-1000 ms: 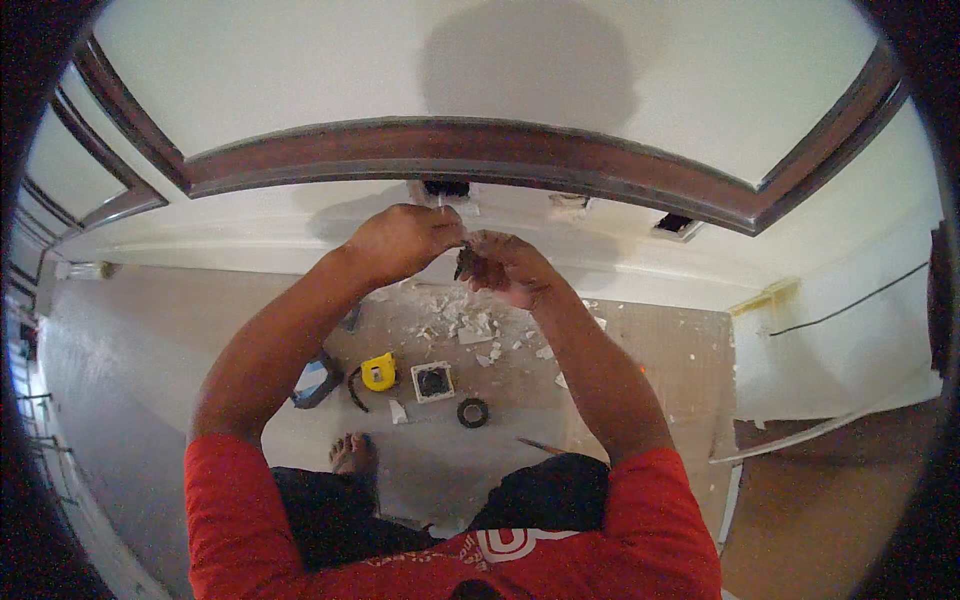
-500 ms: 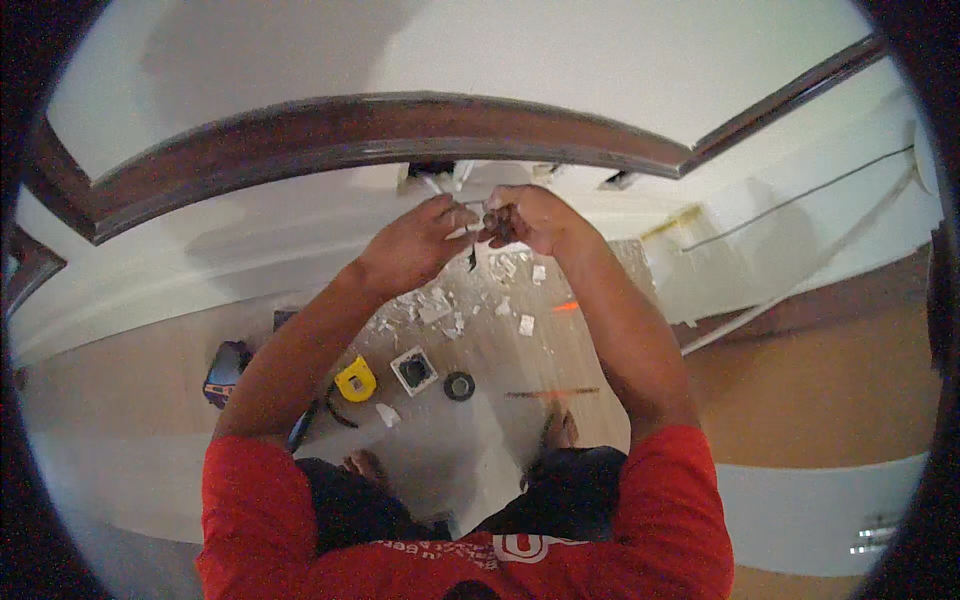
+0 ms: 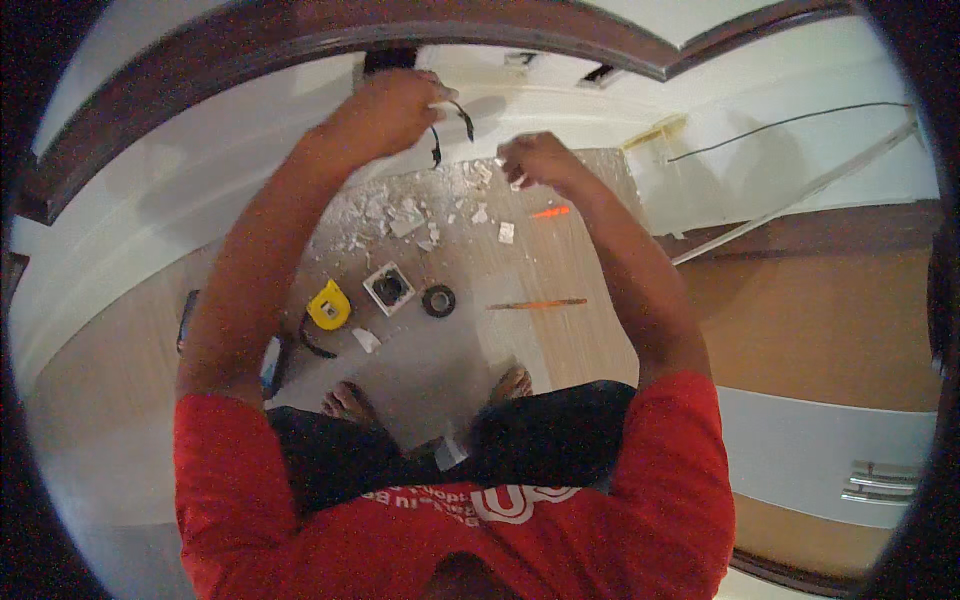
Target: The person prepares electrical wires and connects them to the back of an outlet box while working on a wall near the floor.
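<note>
My left hand [image 3: 395, 112] is raised to the wall just below a dark rectangular opening [image 3: 390, 62]. Its fingers are closed round thin black wires; one wire end [image 3: 466, 122] curves out past the fingertips, and another hangs below the hand. To the right and a bit lower, my right hand [image 3: 540, 162] is held apart from the wires, over the floor near the wall. Its fingers are curled in, with small pale bits showing at the fingertips; what they hold is too small to make out.
Broken white chips [image 3: 405, 218] litter the floor below my hands. Nearer lie a yellow tape measure [image 3: 329, 306], a square white-framed box [image 3: 389, 289], a roll of black tape [image 3: 438, 301] and an orange stick-like tool [image 3: 540, 304]. A dark wooden rail [image 3: 480, 25] crosses above the openings.
My hands were together at the wires; now the right has drawn away to the right, while the left stays by the opening. The whole view has tilted lower.
</note>
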Demonstrator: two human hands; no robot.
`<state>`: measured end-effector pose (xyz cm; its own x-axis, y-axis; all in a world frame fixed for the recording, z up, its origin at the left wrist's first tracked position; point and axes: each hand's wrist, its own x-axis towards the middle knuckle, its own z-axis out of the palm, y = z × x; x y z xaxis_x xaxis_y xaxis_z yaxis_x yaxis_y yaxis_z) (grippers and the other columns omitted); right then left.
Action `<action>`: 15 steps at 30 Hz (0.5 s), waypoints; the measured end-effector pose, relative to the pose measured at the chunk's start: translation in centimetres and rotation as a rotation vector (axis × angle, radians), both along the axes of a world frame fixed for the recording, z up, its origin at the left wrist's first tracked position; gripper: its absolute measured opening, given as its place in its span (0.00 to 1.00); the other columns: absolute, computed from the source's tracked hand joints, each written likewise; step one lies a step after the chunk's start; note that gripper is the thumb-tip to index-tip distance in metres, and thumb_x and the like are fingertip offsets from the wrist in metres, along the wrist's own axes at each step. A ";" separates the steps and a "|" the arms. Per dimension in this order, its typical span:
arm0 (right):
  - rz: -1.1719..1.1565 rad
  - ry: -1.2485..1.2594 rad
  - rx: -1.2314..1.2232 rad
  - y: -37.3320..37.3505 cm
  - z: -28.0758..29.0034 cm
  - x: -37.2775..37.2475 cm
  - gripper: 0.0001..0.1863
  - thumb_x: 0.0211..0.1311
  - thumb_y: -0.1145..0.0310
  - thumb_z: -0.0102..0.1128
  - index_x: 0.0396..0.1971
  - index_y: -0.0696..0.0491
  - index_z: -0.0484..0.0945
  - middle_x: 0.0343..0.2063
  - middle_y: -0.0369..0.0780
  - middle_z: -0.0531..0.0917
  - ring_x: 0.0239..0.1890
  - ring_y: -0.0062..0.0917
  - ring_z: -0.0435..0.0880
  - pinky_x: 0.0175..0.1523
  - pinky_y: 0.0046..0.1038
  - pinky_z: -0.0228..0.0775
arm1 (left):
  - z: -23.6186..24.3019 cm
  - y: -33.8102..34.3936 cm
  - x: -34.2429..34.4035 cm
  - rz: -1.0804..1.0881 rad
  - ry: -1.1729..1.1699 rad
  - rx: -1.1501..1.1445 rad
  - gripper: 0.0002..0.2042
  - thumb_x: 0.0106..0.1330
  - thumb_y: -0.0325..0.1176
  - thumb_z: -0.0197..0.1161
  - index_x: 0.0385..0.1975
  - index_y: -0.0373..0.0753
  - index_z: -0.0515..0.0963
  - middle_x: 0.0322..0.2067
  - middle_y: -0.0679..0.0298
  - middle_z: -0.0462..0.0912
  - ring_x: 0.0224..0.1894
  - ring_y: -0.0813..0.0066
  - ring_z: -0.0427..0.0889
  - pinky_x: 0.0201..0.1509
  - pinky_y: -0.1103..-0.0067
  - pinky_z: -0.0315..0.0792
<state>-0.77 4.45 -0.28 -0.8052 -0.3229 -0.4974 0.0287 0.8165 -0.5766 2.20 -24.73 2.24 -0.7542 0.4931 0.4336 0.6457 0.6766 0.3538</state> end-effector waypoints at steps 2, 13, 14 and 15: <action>0.545 0.223 0.460 4.7 -4.8 1.0 0.18 0.65 0.59 0.51 0.40 0.59 0.80 0.33 0.47 0.83 0.32 0.39 0.85 0.42 0.38 0.77 | 0.4 0.2 -0.1 -0.037 0.031 -0.060 0.15 0.66 0.37 0.58 0.49 0.40 0.79 0.42 0.53 0.81 0.48 0.53 0.79 0.54 0.63 0.72; 0.537 -0.200 0.647 16.6 -16.7 10.3 0.16 0.53 0.62 0.58 0.33 0.59 0.83 0.40 0.51 0.84 0.43 0.47 0.83 0.47 0.43 0.76 | 0.6 1.0 -1.0 0.022 0.003 -0.137 0.13 0.68 0.41 0.57 0.37 0.39 0.82 0.34 0.52 0.81 0.38 0.51 0.80 0.45 0.62 0.74; 0.463 -0.187 0.606 16.0 -17.0 10.2 0.16 0.53 0.61 0.58 0.34 0.59 0.83 0.40 0.51 0.84 0.44 0.47 0.83 0.47 0.43 0.76 | 0.7 1.1 -1.2 0.051 -0.007 -0.140 0.13 0.68 0.42 0.57 0.36 0.39 0.83 0.33 0.52 0.82 0.37 0.50 0.80 0.43 0.62 0.74; 0.390 -0.176 0.563 15.4 -17.1 10.1 0.17 0.53 0.61 0.58 0.34 0.59 0.82 0.40 0.51 0.84 0.44 0.46 0.83 0.48 0.43 0.76 | 0.8 0.9 -1.4 0.134 -0.034 -0.181 0.13 0.68 0.42 0.58 0.36 0.38 0.82 0.31 0.52 0.82 0.35 0.50 0.80 0.42 0.62 0.74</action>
<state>9.33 19.84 -17.40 -0.5755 -0.2263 -0.7859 -0.2723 0.9592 -0.0768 0.76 -23.78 3.04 -0.8307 0.4551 0.3207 0.5359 0.8098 0.2388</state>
